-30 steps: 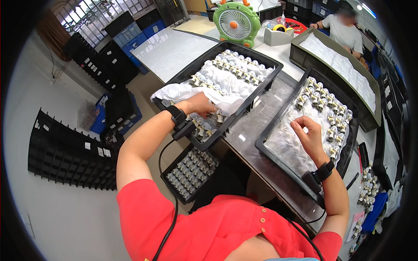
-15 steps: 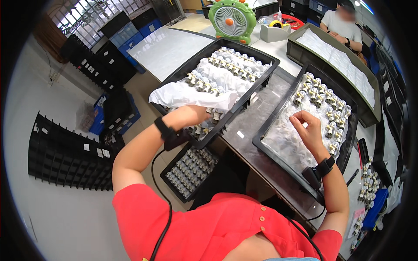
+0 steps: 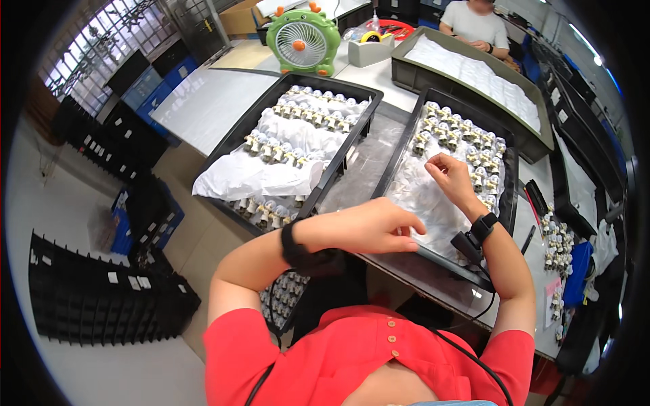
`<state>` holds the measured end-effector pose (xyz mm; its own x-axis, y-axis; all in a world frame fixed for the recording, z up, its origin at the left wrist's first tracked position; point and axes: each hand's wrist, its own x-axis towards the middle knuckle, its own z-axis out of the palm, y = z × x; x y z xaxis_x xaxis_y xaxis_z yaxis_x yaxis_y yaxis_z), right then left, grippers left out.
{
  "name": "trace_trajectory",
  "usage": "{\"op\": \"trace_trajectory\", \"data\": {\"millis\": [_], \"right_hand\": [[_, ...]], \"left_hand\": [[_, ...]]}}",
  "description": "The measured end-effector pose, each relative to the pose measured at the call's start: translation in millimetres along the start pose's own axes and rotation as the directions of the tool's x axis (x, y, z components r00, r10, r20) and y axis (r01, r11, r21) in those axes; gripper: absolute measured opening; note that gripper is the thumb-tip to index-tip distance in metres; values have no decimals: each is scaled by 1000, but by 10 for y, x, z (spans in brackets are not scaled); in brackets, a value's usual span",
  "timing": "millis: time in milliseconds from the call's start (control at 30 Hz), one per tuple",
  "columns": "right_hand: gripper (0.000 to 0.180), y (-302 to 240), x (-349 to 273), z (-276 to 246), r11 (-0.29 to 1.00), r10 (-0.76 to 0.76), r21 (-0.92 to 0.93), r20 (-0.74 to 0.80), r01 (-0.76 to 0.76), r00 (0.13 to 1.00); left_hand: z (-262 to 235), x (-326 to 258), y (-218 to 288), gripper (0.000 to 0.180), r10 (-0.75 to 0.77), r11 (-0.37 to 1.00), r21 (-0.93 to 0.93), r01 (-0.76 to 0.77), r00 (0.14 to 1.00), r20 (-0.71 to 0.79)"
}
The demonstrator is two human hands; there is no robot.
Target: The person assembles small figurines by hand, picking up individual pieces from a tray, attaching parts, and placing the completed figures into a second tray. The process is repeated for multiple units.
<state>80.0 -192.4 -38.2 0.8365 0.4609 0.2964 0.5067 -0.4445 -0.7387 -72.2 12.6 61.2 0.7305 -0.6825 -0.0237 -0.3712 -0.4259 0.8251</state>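
Observation:
My left hand (image 3: 372,227) is over the near edge of the right black tray (image 3: 399,152), its thumb and forefinger apart with nothing between them. Above the white tissue in that tray is my right hand (image 3: 452,181), fingers curled together; whether they hold anything small is hidden. Rows of small figurines (image 3: 484,157) with pale round heads and yellow parts stand along the tray's far and right sides. The left black tray (image 3: 369,111) holds several rows of similar figurines, with white tissue sheets (image 3: 257,177) between and over them.
A green fan (image 3: 302,42) and a grey tape dispenser (image 3: 371,51) stand at the back. Behind the right tray lies a larger olive tray (image 3: 474,64) lined with white. Loose figurines (image 3: 556,247) stand at the right. A person (image 3: 475,27) sits beyond. Stacked black trays (image 3: 101,291) lean at the left.
My left hand has left the left tray's near rows and swung right to the right tray's near edge. My right hand stays over the right tray. The whole view has shifted.

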Motion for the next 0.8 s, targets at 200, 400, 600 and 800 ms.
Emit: {"op": "trace_trajectory", "data": {"millis": [200,400,600,800], "right_hand": [[42,208,262,-26,967,-19,-255,23,25,1000],[70,347,631,193,870,18,-491,-50,-40,999],[73,219,570,4,960,69,-269,-28,-74,997],[73,-493,139,-111,968,-174,169,-81,185,981]], "left_hand": [[271,384,-477,28,-25,897,-441,14,1000,-19],[310,464,-715,29,-118,719,-695,-4,985,-128],[195,472,-754,43,-269,731,-679,-61,890,-369],[219,486,-699,72,-228,758,-594,-269,744,-628]]}}
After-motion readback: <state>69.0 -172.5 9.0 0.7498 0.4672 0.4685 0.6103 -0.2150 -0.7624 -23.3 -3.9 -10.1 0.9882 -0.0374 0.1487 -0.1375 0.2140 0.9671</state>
